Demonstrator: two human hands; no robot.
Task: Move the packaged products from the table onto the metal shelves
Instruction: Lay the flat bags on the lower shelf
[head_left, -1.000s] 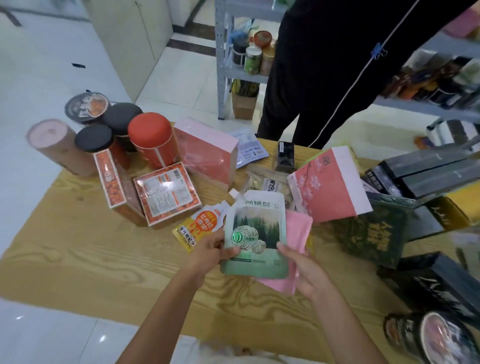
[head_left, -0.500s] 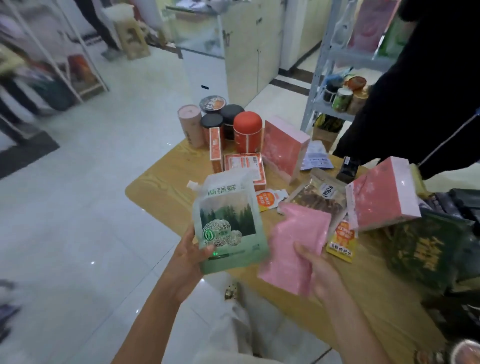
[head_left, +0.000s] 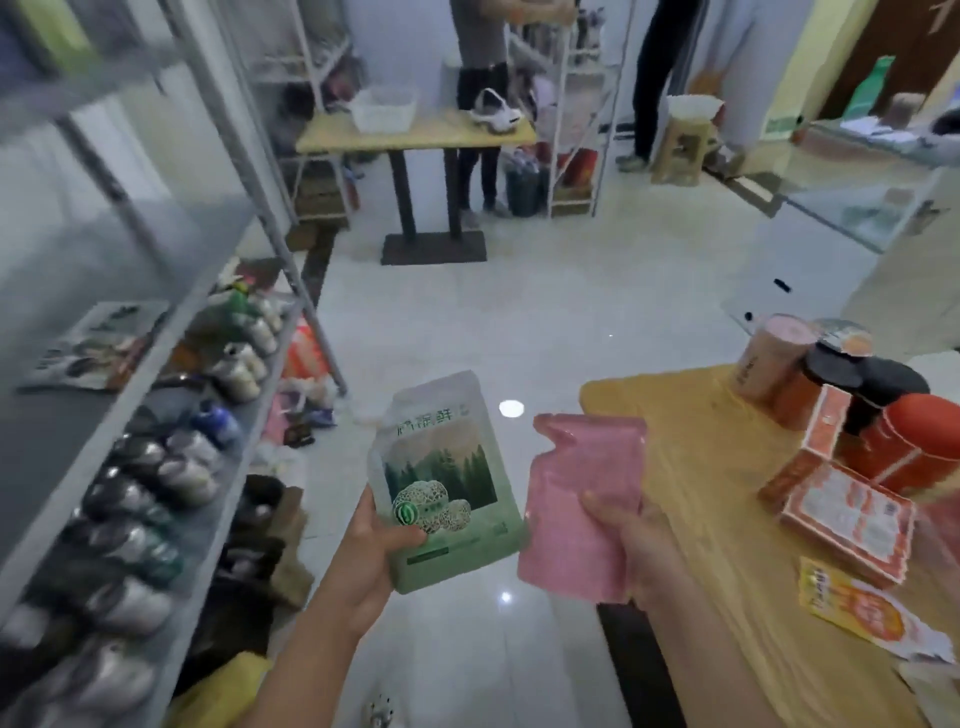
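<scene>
Left hand (head_left: 374, 551) and right hand (head_left: 641, 545) held forward, fingers (head_left: 402, 538) curled.

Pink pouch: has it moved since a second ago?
Yes. The pink pouch has left the wooden table where it lay; the right hand holds it up beside the table's edge.

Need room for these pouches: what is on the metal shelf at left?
The shelf carries rows of small jars on its lower level, a flat printed pack above. Blur hides labels; its back is covered.

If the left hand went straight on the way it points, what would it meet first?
Nothing close: the left hand with its green pouch points over bare floor, past the metal shelf on its left; far ahead stands a table's black base, depth unclear.
</scene>
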